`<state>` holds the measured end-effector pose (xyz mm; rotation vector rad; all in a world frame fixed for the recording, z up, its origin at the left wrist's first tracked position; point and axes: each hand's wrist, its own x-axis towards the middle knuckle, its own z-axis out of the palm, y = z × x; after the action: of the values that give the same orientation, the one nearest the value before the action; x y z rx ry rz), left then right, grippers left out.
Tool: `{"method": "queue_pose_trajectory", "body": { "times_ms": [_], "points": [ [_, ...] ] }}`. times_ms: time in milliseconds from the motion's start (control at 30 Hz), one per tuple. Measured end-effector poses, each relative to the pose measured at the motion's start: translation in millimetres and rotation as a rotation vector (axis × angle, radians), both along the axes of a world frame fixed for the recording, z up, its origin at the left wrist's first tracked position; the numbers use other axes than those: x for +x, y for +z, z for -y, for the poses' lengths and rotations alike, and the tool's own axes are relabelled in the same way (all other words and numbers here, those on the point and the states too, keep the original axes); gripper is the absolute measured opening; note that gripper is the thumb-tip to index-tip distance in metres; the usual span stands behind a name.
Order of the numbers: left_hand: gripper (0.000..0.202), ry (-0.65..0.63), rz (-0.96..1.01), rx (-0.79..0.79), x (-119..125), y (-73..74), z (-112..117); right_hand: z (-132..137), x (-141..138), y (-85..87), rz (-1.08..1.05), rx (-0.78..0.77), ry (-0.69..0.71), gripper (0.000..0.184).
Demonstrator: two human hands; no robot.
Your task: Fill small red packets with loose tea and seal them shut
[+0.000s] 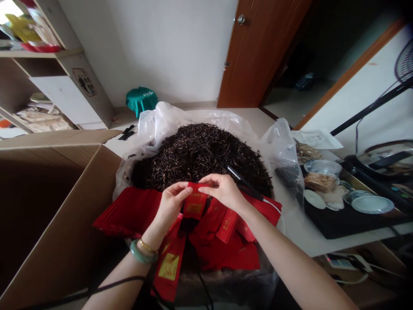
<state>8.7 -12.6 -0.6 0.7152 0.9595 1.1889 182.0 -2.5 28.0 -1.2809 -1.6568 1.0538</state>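
Observation:
Both hands hold a small red tea packet point(195, 207) with gold print, upright in front of a heap of dark, twisted tea leaves point(206, 150). My left hand point(172, 199) pinches its upper left corner between thumb and fingers. At the upper right edge, my right hand point(223, 192) pinches it too. The heap lies in a clear plastic bag point(222, 117). Just beyond the right hand, a thin black stick-like tool point(248, 182) with a white cord rests on the leaves. A tight row of red packets point(132, 210) stands left; loose red packets point(226, 254) lie below the hands.
An open cardboard box point(77, 206) stands close on the left. To the right, a black tray point(338, 228) bears dishes and a glass bowl point(322, 167). A teal-covered stool point(142, 100) and a brown door point(258, 51) are farther back. Black cables cross the foreground.

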Motion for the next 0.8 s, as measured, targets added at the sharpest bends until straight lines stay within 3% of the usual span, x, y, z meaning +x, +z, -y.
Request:
{"method": "queue_pose_trajectory", "body": {
  "times_ms": [100, 200, 300, 400, 567, 800],
  "points": [
    [0.038, 0.018, 0.018, -0.011, 0.3, -1.5, 0.2, 0.3, -1.1, -1.8, 0.025, -0.002, 0.021, 0.019],
    [0.034, 0.072, -0.067, 0.090, 3.3, -1.3, 3.1, 1.7, -1.7, -0.9, 0.063, 0.042, 0.004, 0.011],
    [0.034, 0.003, -0.128, 0.125, 6.9, -0.4, 6.4, 3.2, -2.6, 1.0, 0.099, 0.106, -0.020, 0.008],
    [0.035, -0.094, -0.096, 0.060, 8.5, -0.8, 7.5, 3.9, -3.5, 1.6, 0.113, 0.134, -0.005, 0.007],
    [0.030, -0.088, -0.025, -0.027, 5.3, -3.1, 4.9, 3.4, -3.5, 0.7, 0.131, 0.122, 0.016, 0.004],
    [0.031, -0.088, -0.140, 0.037, 4.6, -3.0, 5.4, 2.6, -2.5, -0.6, 0.104, 0.077, -0.011, 0.005]
  ]
}}
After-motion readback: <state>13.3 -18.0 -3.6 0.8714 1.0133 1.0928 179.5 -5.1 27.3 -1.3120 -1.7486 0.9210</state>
